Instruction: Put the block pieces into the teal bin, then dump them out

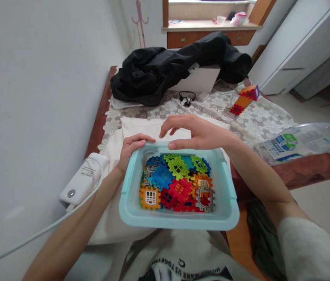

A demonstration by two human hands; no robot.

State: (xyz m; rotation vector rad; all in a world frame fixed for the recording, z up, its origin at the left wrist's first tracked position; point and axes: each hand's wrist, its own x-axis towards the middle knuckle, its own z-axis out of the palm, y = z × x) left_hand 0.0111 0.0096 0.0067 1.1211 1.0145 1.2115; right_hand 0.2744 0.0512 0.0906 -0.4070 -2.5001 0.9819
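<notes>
A light-blue plastic storage bin (179, 222) sits close to my body. In it lies a pile of plastic interlocking building tiles (178, 187) in red, orange, yellow, green, blue and grey, some with window lattices. My left hand (132, 148) grips the bin's far left corner, its fingers laid along the rim. Over the middle of the far rim hovers my right hand (196, 132), its thumb and curved fingers apart with nothing between them. Whether the right thumb touches the rim I cannot tell.
White cloth (109, 218) lies under the bin. A white power bank (84, 179) with a cable is at left, a clear plastic bottle (299, 142) at right. Farther back are joined orange-red tiles (243, 99), black earphones (187, 98) and a black garment (159, 74).
</notes>
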